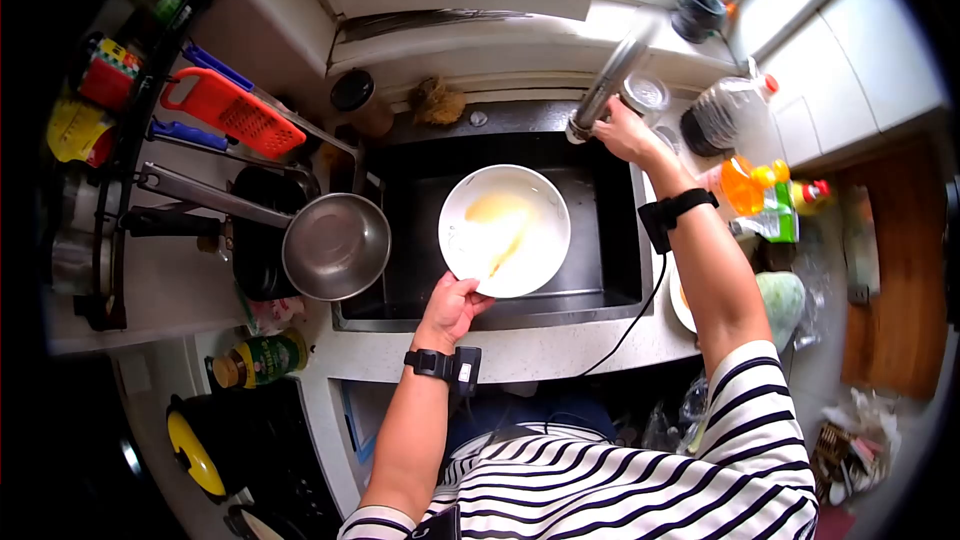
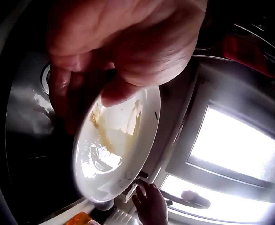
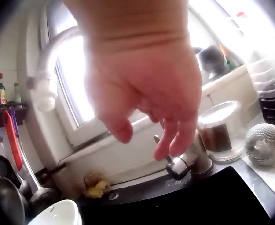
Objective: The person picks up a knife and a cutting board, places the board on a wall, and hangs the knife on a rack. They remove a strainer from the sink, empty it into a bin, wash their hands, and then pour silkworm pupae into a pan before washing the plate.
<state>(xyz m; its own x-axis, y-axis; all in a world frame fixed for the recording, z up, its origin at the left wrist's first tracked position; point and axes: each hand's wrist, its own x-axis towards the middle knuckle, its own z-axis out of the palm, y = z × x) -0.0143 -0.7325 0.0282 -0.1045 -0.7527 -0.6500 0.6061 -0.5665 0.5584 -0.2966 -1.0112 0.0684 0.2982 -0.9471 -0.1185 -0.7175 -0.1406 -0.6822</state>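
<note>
Over the black sink (image 1: 410, 285), my left hand (image 1: 452, 310) grips the near rim of a white shallow bowl (image 1: 545, 245). Yellow-brown liquid residue streaks the inside of the bowl. The thumb lies over the rim in the left wrist view, with the other fingers (image 2: 60, 89) beneath. My right hand (image 1: 628, 132) reaches to the base of the metal faucet (image 1: 612, 80) behind the sink. In the right wrist view its fingers are loosely bent and spread, fingertips close to the small faucet lever (image 3: 178, 166). The white spout end (image 3: 46, 93) hangs to the left there.
A steel saucepan (image 1: 336, 245) hangs at the sink's left, beside a red grater (image 1: 240, 115). A brown scrubber (image 1: 437, 102) and dark-lidded jar (image 1: 360, 100) stand behind. Along the right are a glass jar (image 3: 221, 133), a steel-wool ball (image 3: 264, 144) and an orange bottle (image 1: 740, 185).
</note>
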